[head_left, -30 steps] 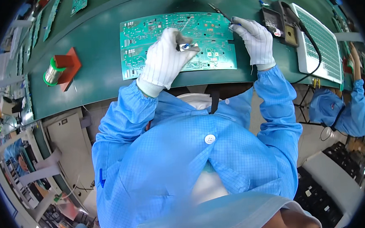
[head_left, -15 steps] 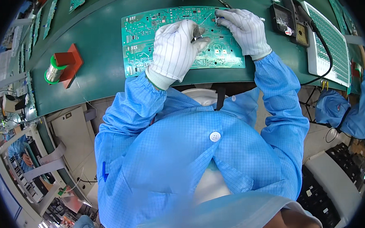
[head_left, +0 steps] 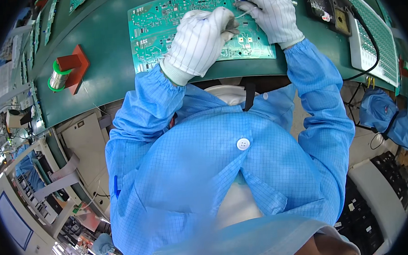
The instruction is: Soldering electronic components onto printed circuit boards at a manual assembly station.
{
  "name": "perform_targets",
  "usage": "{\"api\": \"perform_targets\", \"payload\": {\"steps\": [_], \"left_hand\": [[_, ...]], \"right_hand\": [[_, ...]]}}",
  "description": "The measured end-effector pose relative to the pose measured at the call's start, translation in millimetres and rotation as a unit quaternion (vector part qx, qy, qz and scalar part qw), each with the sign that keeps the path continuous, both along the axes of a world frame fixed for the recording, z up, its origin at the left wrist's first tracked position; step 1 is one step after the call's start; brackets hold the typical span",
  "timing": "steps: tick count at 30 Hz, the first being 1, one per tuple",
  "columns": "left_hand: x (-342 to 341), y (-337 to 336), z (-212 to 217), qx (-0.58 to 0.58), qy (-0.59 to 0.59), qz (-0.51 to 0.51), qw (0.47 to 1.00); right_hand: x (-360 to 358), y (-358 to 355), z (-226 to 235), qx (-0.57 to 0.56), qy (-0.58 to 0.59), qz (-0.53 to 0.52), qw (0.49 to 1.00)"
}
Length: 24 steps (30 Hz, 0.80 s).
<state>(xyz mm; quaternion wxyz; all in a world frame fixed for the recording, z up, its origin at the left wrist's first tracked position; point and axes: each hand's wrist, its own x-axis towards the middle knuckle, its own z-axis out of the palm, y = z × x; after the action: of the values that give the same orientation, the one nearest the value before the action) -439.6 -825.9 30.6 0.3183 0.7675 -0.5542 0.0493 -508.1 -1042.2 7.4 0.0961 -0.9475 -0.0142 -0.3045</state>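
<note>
A green circuit board (head_left: 154, 46) lies on the green bench top in front of me, with rows of small parts and bright pads. My left hand (head_left: 203, 41), in a white striped glove with darkened fingertips, is bent in a pinch over the board's middle. What its fingers hold is hidden. My right hand (head_left: 275, 16), gloved alike, is curled over the board's far right corner, fingertips pressed together. A thin pale strip (head_left: 244, 14) shows between the two hands, reaching the right fingers; its kind is too small to tell.
At the left, a solder wire spool (head_left: 58, 79) sits on a red stand (head_left: 80, 69). To the right are a black soldering iron stand (head_left: 339, 14) with a cable and a white tray (head_left: 371, 33) holding a green panel. A co-worker's blue sleeve (head_left: 402, 129) shows at far right.
The whole view has shifted, so bench and board sit higher in the picture. My left fingers have drawn closer together, and the pale strip now lies nearer the right fingertips.
</note>
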Motion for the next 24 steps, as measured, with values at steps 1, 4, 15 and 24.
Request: {"api": "perform_targets", "payload": {"steps": [1, 4, 15, 24], "left_hand": [[-1.3, -2.5, -1.4, -0.003, -0.004, -0.019, 1.0], [-3.4, -10.6, -6.1, 0.005, -0.008, -0.064, 0.998], [-6.6, -21.3, -13.2, 0.006, -0.044, -0.095, 0.995], [-8.8, -22.0, -11.0, 0.021, -0.035, -0.094, 0.995]], "right_hand": [[0.6, 0.0, 2.1, -0.006, 0.002, 0.004, 1.0], [-1.1, 1.3, 4.1, -0.01, 0.007, 0.017, 1.0], [-19.7, -22.3, -4.2, -0.075, 0.007, -0.231, 0.97], [-17.3, -22.6, -2.2, -0.021, 0.015, -0.225, 0.974]]}}
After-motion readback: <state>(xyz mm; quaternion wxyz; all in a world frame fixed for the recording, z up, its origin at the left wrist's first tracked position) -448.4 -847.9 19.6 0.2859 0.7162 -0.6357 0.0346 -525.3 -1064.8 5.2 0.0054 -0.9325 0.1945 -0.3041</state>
